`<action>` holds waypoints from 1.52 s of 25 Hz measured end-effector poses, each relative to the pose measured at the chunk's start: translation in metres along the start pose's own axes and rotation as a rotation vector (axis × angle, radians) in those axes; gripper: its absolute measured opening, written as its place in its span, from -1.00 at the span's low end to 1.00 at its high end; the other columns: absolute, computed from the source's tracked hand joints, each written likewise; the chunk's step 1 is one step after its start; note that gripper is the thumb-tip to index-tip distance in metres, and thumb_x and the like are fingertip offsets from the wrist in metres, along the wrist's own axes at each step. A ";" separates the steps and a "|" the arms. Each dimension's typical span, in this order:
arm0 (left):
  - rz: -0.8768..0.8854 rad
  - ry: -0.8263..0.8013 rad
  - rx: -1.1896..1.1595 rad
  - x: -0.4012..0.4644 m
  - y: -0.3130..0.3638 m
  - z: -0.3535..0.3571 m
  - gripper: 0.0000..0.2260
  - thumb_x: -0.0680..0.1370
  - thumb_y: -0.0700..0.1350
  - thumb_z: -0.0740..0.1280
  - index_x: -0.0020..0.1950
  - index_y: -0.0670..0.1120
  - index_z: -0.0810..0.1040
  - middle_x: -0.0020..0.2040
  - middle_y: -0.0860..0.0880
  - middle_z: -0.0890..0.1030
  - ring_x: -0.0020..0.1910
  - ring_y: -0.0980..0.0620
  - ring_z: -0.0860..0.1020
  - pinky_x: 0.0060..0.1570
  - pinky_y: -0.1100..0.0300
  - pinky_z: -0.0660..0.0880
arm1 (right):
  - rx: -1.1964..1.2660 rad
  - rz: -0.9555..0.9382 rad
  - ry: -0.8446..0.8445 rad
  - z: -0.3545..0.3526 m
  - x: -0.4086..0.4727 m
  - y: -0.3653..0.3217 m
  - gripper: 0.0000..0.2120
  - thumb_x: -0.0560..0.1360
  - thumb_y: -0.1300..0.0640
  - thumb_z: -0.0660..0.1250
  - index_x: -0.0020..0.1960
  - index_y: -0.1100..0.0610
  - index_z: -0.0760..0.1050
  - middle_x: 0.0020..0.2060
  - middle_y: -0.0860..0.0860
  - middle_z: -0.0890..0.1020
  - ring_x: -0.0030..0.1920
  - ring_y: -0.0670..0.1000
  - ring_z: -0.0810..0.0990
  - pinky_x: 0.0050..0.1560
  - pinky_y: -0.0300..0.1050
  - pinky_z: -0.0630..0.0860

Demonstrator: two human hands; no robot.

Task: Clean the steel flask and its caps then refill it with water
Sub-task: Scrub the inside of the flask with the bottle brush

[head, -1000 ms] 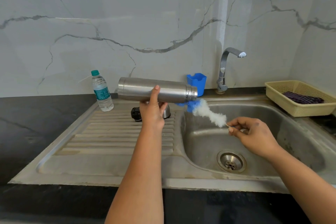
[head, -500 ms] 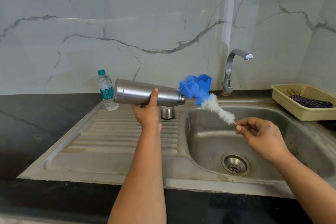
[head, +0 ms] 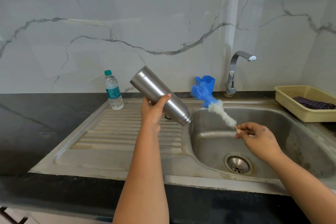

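My left hand [head: 153,110] grips the steel flask [head: 160,97] around its middle. The flask is tilted, its open threaded mouth pointing down and right toward the sink basin [head: 209,138]. My right hand [head: 256,137] pinches the thin handle of a bottle brush [head: 212,104] with white bristles and a blue tip. The brush is fully outside the flask, slanting up to the left above the basin. The flask's caps are mostly hidden behind the flask; only a dark bit [head: 167,116] shows on the drainboard.
A plastic water bottle [head: 112,90] stands at the back left of the steel drainboard [head: 116,136]. A blue holder [head: 206,82] and the tap [head: 234,71] sit behind the basin. A yellow basket [head: 283,100] with a dark cloth is at the right. Black counter surrounds the sink.
The brush has come out of the flask's mouth. My left hand has tipped the flask from nearly level to mouth-down toward the basin. My right hand barely moved.
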State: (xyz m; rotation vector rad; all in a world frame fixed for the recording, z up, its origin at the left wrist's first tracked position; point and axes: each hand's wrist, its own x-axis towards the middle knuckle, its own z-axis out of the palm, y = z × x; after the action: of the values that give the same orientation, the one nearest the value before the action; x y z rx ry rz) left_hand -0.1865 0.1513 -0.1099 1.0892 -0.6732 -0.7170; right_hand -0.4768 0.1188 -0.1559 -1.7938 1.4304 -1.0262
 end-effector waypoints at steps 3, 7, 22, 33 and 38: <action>0.035 0.002 0.104 -0.004 0.012 -0.016 -0.56 0.39 -0.13 0.56 0.17 0.13 0.48 0.11 0.03 0.61 0.09 0.04 0.61 0.02 0.07 0.57 | 0.442 0.243 -0.209 0.020 -0.006 -0.018 -0.91 0.57 0.26 0.29 0.01 0.26 0.55 -0.19 0.11 0.60 -0.46 -0.07 0.30 -0.57 -0.31 0.17; 0.097 0.063 0.178 -0.001 0.032 -0.046 -0.41 0.36 -0.15 0.58 0.31 -0.01 0.40 0.12 0.00 0.60 0.08 0.06 0.61 -0.09 0.18 0.55 | 0.562 0.284 -0.331 0.058 -0.002 -0.057 -0.91 0.57 0.26 0.28 -0.01 0.26 0.54 -0.23 0.10 0.58 -0.49 -0.10 0.27 -0.61 -0.33 0.15; 0.156 0.405 0.667 0.069 0.046 -0.192 -0.37 0.25 0.02 0.65 0.18 0.01 0.39 0.14 0.00 0.60 0.06 0.01 0.59 0.14 -0.01 0.57 | 0.656 0.262 -0.231 0.162 0.027 -0.084 -0.94 0.57 0.23 0.31 -0.07 0.19 0.54 -0.28 0.09 0.60 -0.49 -0.09 0.29 -0.61 -0.30 0.21; 0.080 0.319 0.749 0.078 0.054 -0.194 -0.35 0.34 -0.09 0.61 0.31 -0.06 0.34 0.21 -0.04 0.53 0.09 -0.01 0.53 0.07 0.06 0.51 | 0.628 0.266 -0.235 0.155 0.035 -0.074 -0.93 0.56 0.22 0.32 -0.02 0.21 0.55 -0.27 0.10 0.63 -0.48 -0.09 0.32 -0.54 -0.26 0.25; 0.091 0.374 0.784 0.072 0.052 -0.191 -0.35 0.34 -0.07 0.61 0.30 -0.09 0.34 0.21 -0.06 0.54 0.06 -0.01 0.53 0.04 0.09 0.49 | 0.620 0.268 -0.240 0.154 0.035 -0.072 -0.92 0.56 0.22 0.32 0.00 0.21 0.56 -0.25 0.11 0.63 -0.47 -0.09 0.33 -0.54 -0.26 0.27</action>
State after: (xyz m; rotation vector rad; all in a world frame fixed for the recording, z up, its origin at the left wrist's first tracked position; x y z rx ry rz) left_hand 0.0151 0.2120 -0.1125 1.8386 -0.6850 -0.1354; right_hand -0.3040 0.1006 -0.1667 -1.1928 1.0199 -0.9410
